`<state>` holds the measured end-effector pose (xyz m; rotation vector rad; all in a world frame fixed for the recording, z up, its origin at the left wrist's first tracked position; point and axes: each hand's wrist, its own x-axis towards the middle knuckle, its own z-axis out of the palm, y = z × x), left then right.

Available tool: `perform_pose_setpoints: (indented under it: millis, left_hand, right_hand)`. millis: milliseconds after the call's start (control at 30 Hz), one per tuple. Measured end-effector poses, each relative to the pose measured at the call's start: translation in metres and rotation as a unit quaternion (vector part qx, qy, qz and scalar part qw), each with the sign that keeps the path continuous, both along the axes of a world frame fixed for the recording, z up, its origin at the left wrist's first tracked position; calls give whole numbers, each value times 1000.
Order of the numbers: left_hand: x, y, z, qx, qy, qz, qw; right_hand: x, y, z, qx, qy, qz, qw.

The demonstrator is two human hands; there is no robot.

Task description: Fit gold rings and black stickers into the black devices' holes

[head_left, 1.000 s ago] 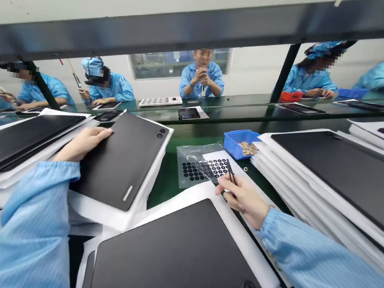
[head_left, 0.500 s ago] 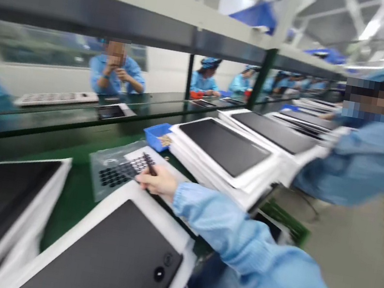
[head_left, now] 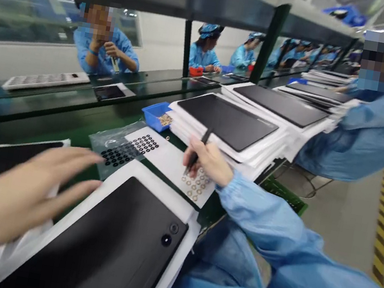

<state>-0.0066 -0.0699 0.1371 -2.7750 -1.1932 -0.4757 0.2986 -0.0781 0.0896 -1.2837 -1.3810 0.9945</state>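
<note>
Your right hand (head_left: 213, 163) is closed around a pair of black tweezers (head_left: 206, 136), their tips down by the gold-coloured rings (head_left: 195, 197) on the white sheet (head_left: 170, 162); whether they touch, you cannot tell from this view. Your left hand (head_left: 41, 182) reaches out with fingers extended and parted, well apart from the tweezers. The black tablet (head_left: 104, 247) lies below and between your hands, camera side toward the right, while the black rings (head_left: 116, 157) sit just beyond your left fingertips.
</note>
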Motion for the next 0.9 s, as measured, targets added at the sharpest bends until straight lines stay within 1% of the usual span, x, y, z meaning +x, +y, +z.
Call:
perform_pose_setpoints:
  millis: [33,100,133,200,267,367,433,567,700,800,900]
  left_hand:
    - [19,-2,-6,-12,30,-57,998]
    - [62,0,-19,-48,78,-170,981]
    - [83,2,-27,-67,92,-204,972]
    - [115,8,-42,-105,87,-244,960]
    - [131,13,-57,-149,65,-272,949]
    - [135,19,-73,-188,42,-292,937]
    - [132,20,-77,-193,46,-289,937]
    - [131,20,-75,-194,62,-277,939]
    - [131,19,-73,-192,60,-280,939]
    - [133,22,-76,-187,55,-293,936]
    - [134,25,-78,-174,55,-308,934]
  right_hand:
    - [7,-8,-6,-8,-25,-1,1000]
    - [16,-22,-22,-6,-61,-2,998]
    - [19,-27,-31,-3,-67,-8,998]
    - [23,-34,-46,-2,-53,-32,998]
    - [23,-37,-58,-6,-27,-58,998]
    - [22,-38,-66,3,-25,-89,996]
    - [19,-39,-68,21,-55,-107,993]
    - [17,-40,-68,47,-87,-125,987]
    - [19,-39,-70,44,-89,-114,988]
    - [18,-43,-68,41,-42,-98,993]
    - [8,-55,-63,54,77,-81,992]
